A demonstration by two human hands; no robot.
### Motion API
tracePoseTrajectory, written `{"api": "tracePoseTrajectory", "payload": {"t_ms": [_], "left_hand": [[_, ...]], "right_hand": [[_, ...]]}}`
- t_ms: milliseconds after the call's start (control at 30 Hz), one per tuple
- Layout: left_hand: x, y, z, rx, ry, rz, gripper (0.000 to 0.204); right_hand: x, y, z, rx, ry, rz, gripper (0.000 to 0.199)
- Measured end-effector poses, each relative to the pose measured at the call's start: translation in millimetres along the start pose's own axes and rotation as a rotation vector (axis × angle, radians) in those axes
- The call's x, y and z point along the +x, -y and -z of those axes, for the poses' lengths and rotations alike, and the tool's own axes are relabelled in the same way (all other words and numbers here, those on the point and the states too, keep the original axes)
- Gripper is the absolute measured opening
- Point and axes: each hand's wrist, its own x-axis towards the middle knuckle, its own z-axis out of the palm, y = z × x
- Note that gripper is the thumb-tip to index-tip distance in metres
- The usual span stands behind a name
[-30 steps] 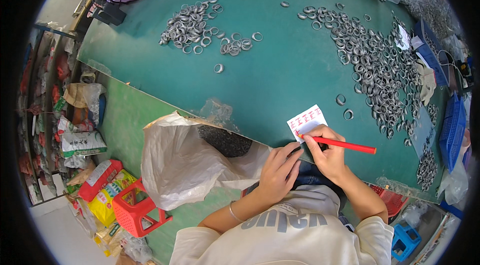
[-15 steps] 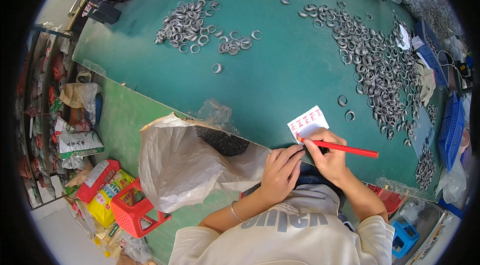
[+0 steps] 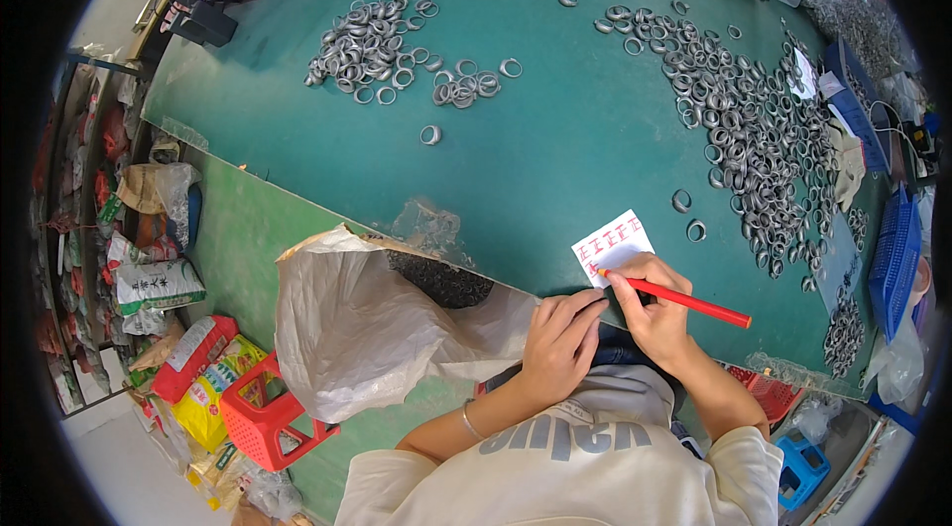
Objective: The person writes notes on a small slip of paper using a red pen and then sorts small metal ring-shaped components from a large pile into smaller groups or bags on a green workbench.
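My right hand (image 3: 656, 313) is closed round a red pencil (image 3: 694, 302), whose tip touches a small white paper card (image 3: 617, 238). Rows of red tally strokes cover part of the card, which lies on the green table close to its front edge. My left hand (image 3: 561, 346) rests at that edge, beside the card's lower corner. Its fingers lie side by side, loosely bent, and I see nothing held in them; the fingertips are partly hidden. A metal bangle circles my left wrist.
Grey metal rings form a large heap (image 3: 754, 139) at right and a smaller pile (image 3: 367, 45) at far left. A whitish sack (image 3: 347, 328) with dark small pieces stands against the table edge. A red stool (image 3: 260, 417) and blue basket (image 3: 890, 258) are nearby.
The pencil tip and my right hand have shifted very slightly at the lower row of strokes, where the red marking has grown a little. My left hand stays put.
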Motion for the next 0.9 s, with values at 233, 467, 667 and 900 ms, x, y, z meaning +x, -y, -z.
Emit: {"api": "tracePoseTrajectory", "payload": {"t_ms": [233,467,667,900], "left_hand": [[-1.0,2.5,-0.7,0.010,0.002,-0.023,0.029],[-1.7,2.7,-0.8,0.015,0.003,-0.018,0.029],[-0.1,-0.2,-0.9,0.006,-0.001,-0.011,0.029],[-1.4,0.6,-1.0,0.006,-0.014,-0.012,0.029]], "right_hand": [[0.1,-0.7,-0.2,0.067,0.028,0.012,0.006],[-0.4,-1.9,-1.1,0.027,0.029,0.037,0.007],[-0.3,0.1,0.5,0.005,-0.008,0.018,0.008],[-1.5,0.0,1.3,0.049,-0.023,-0.059,0.006]]}}
